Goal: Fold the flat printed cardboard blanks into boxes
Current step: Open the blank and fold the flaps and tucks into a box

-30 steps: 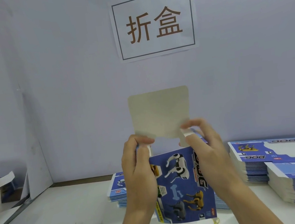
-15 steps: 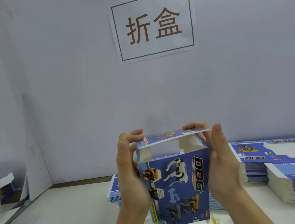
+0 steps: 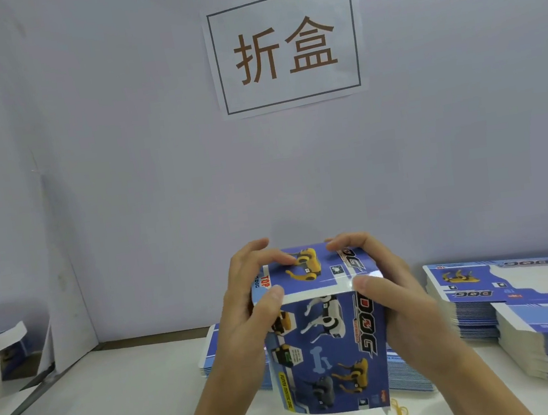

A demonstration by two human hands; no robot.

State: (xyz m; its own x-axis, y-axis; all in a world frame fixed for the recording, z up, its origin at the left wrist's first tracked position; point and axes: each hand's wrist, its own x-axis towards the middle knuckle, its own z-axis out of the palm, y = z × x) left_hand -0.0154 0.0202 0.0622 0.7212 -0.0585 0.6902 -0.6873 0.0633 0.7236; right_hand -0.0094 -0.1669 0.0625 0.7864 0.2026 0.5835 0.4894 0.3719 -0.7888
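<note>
Both forearms rise from the bottom edge of the frame and converge toward lower centre, bare to the wrist. The left hand sits left of centre, palm turned inward — its thumb lies flat across the near top edge of the box, while its curled fingers arch over the top panel from the left. The right hand mirrors it right of centre: thumb pressed on the near top edge, fingers bent over the top panel from the far right corner. The two hands clasp the box between them — wrists roughly level, thumbs pointing toward one another, well apart.
</note>
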